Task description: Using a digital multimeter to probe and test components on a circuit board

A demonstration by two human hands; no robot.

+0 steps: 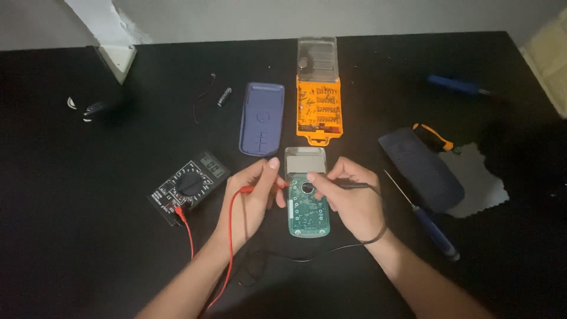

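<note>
I see my left hand point(251, 195) pinching the red probe point(263, 188), my right hand point(348, 198) pinching the black probe point(348, 185); both tips meet the green circuit board point(307, 207); it lies mid-table point(88, 266), long axis pointing away from me, beside the multimeter point(189, 184).

Counts on counter point(71, 248):
- Hands: two, left point(251, 198) and right point(348, 198).
- Probes: two, red point(260, 189) and black point(348, 185).
- Multimeter point(189, 184): one, 9 o'clock.
- Green circuit board point(307, 210): one, centre.
- Blue covers: two, point(261, 118) at 12, point(420, 168) at 3.
- Orange bit case point(319, 109): one.
- Screwdrivers: probably three, point(434, 227), point(434, 137), point(458, 85); last one blurred.
- Small battery point(224, 96): one.
</note>
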